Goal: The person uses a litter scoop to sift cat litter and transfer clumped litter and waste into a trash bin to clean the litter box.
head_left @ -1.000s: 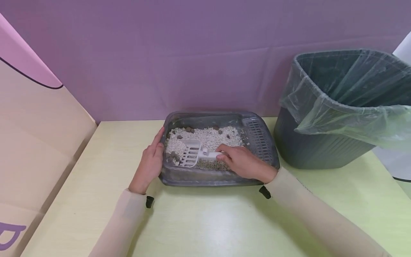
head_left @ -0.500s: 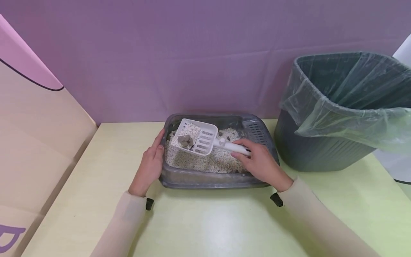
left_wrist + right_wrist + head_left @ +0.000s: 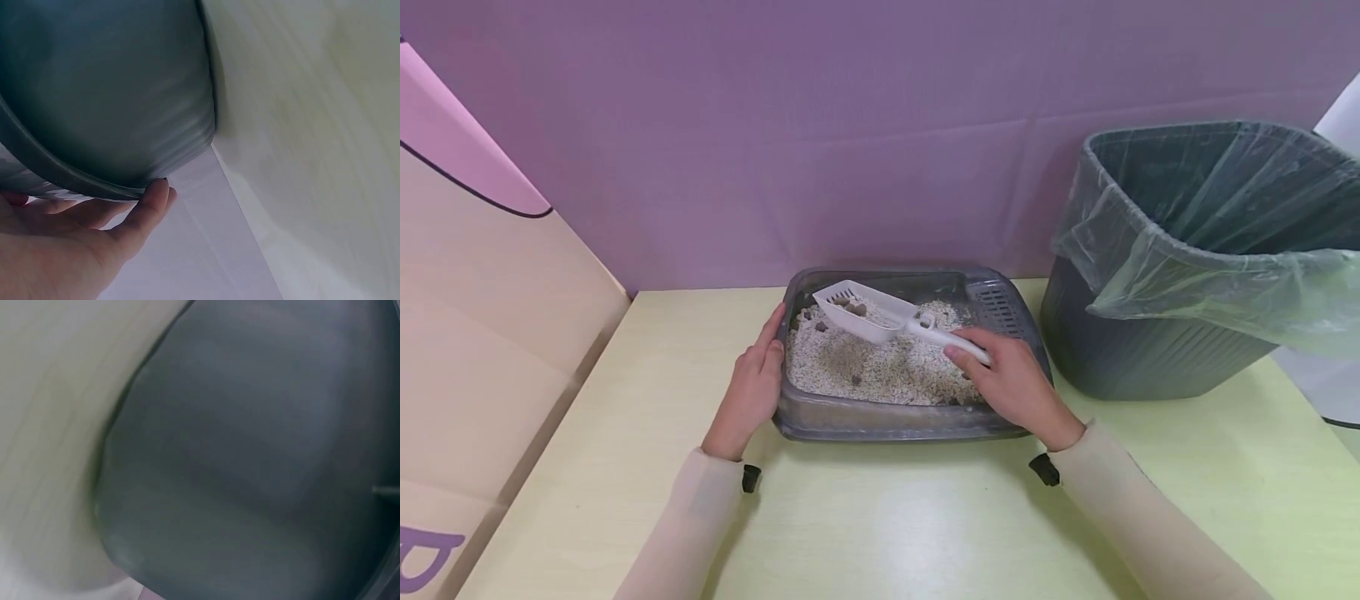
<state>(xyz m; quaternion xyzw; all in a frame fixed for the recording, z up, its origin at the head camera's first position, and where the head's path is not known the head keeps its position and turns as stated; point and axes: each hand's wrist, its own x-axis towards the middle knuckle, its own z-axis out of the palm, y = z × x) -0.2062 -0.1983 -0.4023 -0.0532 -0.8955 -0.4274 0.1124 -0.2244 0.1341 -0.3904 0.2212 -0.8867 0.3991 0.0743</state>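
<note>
Scoop (image 3: 868, 312), handle gripped by the right hand (image 3: 1011, 383), points left over the tray (image 3: 895, 421); bin (image 3: 1157, 350) stands right; left hand (image 3: 752, 387) lies flat on the tray's side.

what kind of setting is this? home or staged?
Probably a staged tabletop set, not a home: a plain purple backdrop behind a pale green table, bearing just a grey litter tray and a lined bin. The right hand holds a white scoop.

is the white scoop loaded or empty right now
Loaded. The white scoop, lifted above the litter tray by the right hand, carries a few dark clumps and pale granules.
</note>
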